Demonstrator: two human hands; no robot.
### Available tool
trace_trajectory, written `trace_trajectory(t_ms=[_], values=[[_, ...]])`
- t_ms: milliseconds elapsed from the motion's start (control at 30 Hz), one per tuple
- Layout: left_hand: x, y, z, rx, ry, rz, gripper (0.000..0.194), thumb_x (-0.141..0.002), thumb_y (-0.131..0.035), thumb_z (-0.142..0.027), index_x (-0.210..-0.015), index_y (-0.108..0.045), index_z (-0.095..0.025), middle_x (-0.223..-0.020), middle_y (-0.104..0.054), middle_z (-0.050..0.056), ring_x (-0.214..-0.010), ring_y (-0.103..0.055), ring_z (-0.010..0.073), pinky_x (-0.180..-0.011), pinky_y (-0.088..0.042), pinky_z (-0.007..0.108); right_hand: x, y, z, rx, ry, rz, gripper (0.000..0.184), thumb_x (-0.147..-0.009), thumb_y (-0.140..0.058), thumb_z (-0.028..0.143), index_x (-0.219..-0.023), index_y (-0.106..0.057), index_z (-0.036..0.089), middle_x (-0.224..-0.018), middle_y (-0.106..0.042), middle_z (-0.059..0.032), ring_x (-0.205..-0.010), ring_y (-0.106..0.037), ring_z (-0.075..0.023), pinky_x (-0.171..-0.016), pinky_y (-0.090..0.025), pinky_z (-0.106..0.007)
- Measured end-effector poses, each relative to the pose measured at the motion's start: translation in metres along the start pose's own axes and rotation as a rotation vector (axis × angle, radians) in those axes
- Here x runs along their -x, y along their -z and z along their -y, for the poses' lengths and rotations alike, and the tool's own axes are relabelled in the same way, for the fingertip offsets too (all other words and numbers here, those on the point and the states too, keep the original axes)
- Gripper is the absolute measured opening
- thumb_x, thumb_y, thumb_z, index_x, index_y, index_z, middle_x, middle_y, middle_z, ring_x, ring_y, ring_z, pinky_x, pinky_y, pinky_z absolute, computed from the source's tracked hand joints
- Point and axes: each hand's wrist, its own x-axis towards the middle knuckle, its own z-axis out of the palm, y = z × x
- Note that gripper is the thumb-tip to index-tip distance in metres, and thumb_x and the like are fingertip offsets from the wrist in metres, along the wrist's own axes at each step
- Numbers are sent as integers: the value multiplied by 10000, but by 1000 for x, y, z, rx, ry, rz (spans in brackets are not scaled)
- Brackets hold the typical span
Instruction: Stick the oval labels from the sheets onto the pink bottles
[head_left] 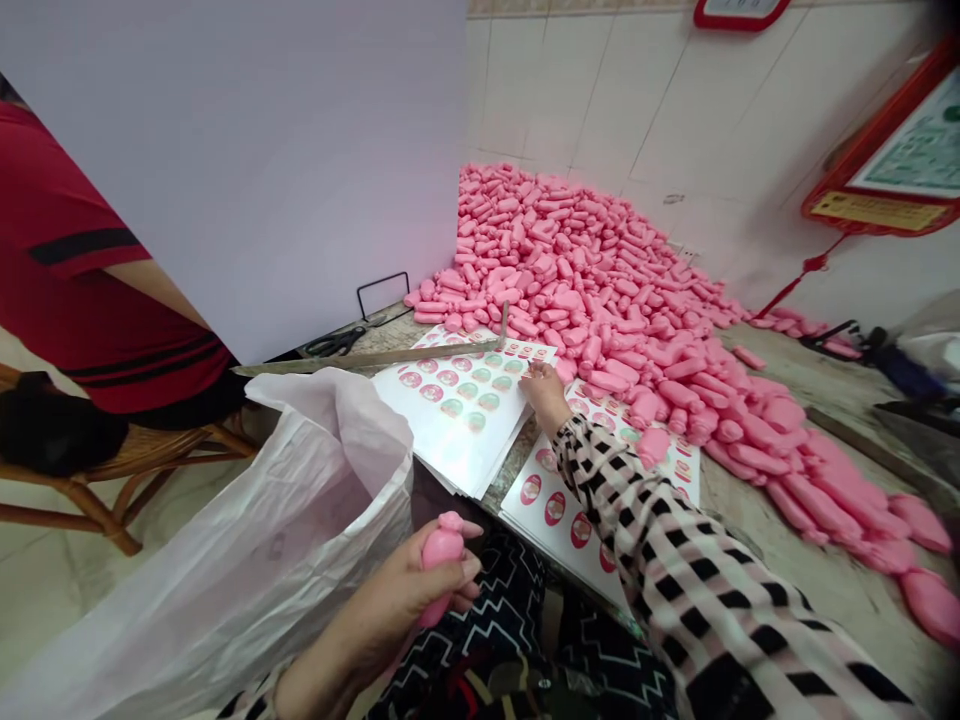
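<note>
My left hand [431, 575] is wrapped round a small pink plastic bottle [442, 548], held above my lap. At the right edge of a stack of sticker sheets [472, 455], my right hand [546, 397] has its fingers drawn together. Whatever lies between those fingertips is too small to make out. Rows of round pink and green stickers [448, 377] cover the top sheet. A second stack of sheets [540, 515], printed with red and green oval stickers, lies partly under my right forearm.
A big heap of pink bottles [570, 270] fills the table's back and right side. A metal bar [375, 357] crosses the sheets near black scissors [334, 342]. An open white sack [300, 500] stands at left. Beyond a pale panel [300, 150] sits a person in red [82, 270].
</note>
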Motion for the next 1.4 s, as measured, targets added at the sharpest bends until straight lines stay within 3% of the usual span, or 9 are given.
trace_trajectory(t_ms=[167, 300, 467, 533, 633, 767, 1033, 1200, 1400], values=[[1, -2, 2, -23, 23, 6, 385, -695, -659, -308, -1037, -551, -168, -851, -589, 46, -747, -573, 148, -720, -440, 287, 27, 16, -10, 192, -26, -13, 506, -650, -497, 192, -1155, -493, 185, -747, -570, -10, -605, -505, -149, -590, -409, -280], [-1, -8, 6, -47, 42, 42, 421, -695, -664, -346, -1064, -541, -184, -888, -588, 50, -754, -570, 146, -694, -448, 278, 63, 33, -4, 306, 50, 18, 449, -681, -533, 183, -1129, -551, 220, -959, -577, -46, -878, -530, -188, -792, -395, -314], [-7, -11, 16, -23, 107, 109, 431, -771, -588, -405, -1130, -492, -187, -922, -578, 65, -725, -575, 146, -622, -473, 279, 121, 83, -2, 527, 163, 210, 337, -780, -512, 259, -1111, -577, 259, -1053, -557, -46, -921, -538, -181, -811, -393, -295], [-12, -14, 18, 35, 137, 161, 428, -798, -551, -420, -1147, -477, -183, -932, -584, 72, -695, -575, 138, -598, -476, 273, 139, 113, -11, 558, 136, 161, 346, -794, -518, 330, -1128, -569, 259, -1030, -562, -49, -877, -552, -178, -768, -411, -293], [-21, -24, 19, 136, 177, 224, 435, -822, -511, -441, -1159, -464, -171, -917, -605, 78, -648, -570, 126, -580, -475, 265, 157, 161, -32, 557, 19, -38, 421, -786, -521, 447, -1158, -560, 253, -981, -582, -60, -802, -563, -186, -697, -427, -309], [-35, -48, 14, 243, 237, 296, 473, -844, -435, -497, -1162, -463, -147, -878, -632, 89, -619, -578, 128, -593, -486, 273, 185, 206, -60, 530, -66, -214, 368, -826, -442, 454, -1070, -621, 245, -1020, -626, -62, -896, -565, -217, -784, -417, -362], [-59, -90, 14, 275, 324, 445, 574, -819, -402, -581, -1195, -451, -149, -911, -641, 104, -677, -611, 156, -679, -501, 327, 246, 208, -63, 639, -77, -113, 299, -865, -405, 397, -993, -623, 239, -1008, -637, -44, -927, -569, -203, -810, -407, -333], [-65, -113, 20, -235, 127, 459, 403, -744, -622, -389, -1059, -534, -154, -780, -625, 41, -669, -568, 137, -655, -468, 283, 253, 213, -61, 757, -111, -177, 256, -868, -406, 373, -929, -605, 225, -930, -623, -40, -854, -571, -186, -731, -403, -293], [-73, -144, 35, -1206, -580, 567, 255, -790, -524, -341, -995, -589, -202, -1083, -586, 62, -966, -546, 222, -846, -419, 365, 255, 214, -55, 921, -103, -116, 208, -889, -404, 338, -890, -588, 241, -885, -605, -9, -806, -567, -153, -649, -358, -254]])
